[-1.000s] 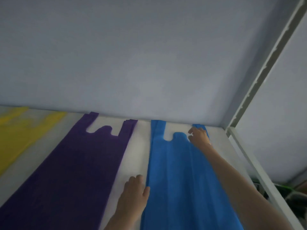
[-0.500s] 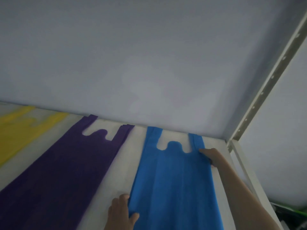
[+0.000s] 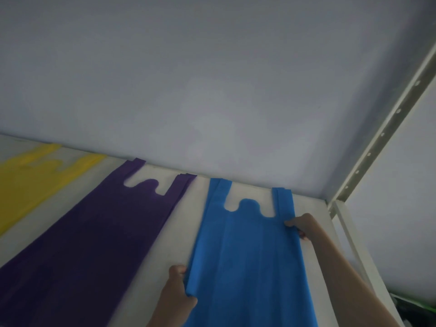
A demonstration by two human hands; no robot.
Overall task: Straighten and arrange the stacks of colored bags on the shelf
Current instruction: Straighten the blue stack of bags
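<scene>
Since a second ago, right hand (image 3: 303,226) has slid back from the handle loop to the right edge of the blue stack (image 3: 247,256). On the white shelf (image 3: 179,223) I note purple stack (image 3: 94,232) left, yellow stack (image 3: 26,180) farther left. Both hands pinch blue's edges, left hand (image 3: 178,289) with fingers curled.

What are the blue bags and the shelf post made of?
The blue bags look like soft, matte non-woven fabric: no shine, and the stack's edge bends where the left hand grips it. The shelf post looks like painted metal: stiff, with a row of punched holes.
</scene>
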